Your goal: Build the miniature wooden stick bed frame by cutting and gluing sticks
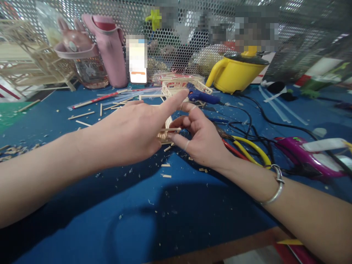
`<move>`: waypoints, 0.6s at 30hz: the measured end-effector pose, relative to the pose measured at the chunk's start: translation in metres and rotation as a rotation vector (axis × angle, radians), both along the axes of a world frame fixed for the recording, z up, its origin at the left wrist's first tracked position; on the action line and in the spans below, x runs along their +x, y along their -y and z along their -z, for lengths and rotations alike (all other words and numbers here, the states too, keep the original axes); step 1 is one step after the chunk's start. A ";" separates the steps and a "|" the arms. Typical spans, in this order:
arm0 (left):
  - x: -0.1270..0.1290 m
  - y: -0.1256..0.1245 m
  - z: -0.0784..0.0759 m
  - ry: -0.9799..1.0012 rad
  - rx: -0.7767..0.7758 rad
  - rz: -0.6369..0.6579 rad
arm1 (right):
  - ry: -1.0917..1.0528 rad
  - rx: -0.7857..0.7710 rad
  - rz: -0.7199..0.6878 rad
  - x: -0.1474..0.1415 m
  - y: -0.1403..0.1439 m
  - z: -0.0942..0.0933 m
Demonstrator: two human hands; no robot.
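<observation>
A small model of pale wooden sticks (168,121) is between my two hands, low over the blue table. My left hand (134,128) wraps round its near left side, with the index finger stretched out to the far right. The other left fingers are mostly hidden behind the hand. My right hand (202,135) is closed at the model's right side, its thumb and curled fingers around the end of a thin wooden stick (171,129). Much of the model is covered by the left hand. Just beyond the fingertips lies a blue glue gun (205,97).
Loose sticks (81,115) and scraps litter the blue table (132,216). Yellow-handled pliers (251,150), black cables (286,123) and a purple device (310,156) lie right. Behind stand a pink tumbler (111,55), a lit phone (138,62), a yellow pot (236,73) and a metal mesh.
</observation>
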State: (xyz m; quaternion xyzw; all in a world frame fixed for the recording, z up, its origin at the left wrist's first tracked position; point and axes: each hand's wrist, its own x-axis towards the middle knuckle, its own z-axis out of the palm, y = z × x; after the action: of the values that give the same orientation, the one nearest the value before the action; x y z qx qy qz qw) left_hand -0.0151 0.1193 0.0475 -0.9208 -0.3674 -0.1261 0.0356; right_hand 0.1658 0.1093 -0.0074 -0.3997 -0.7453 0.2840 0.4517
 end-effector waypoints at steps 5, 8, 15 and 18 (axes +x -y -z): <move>-0.001 0.000 -0.002 0.003 -0.038 -0.008 | -0.019 -0.019 -0.013 0.000 0.000 -0.001; 0.005 0.000 0.005 0.030 -0.039 -0.030 | -0.040 -0.033 -0.010 0.000 0.000 0.000; 0.009 -0.001 0.011 0.073 -0.037 -0.069 | -0.065 -0.040 -0.031 0.000 0.000 0.000; 0.009 -0.002 0.010 0.068 -0.061 -0.080 | -0.091 -0.015 -0.006 0.002 0.000 -0.003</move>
State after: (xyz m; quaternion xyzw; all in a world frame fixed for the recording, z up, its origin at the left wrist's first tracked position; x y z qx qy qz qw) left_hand -0.0058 0.1209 0.0374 -0.9011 -0.4088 -0.1447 -0.0001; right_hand 0.1677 0.1093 -0.0042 -0.3873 -0.7230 0.3091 0.4813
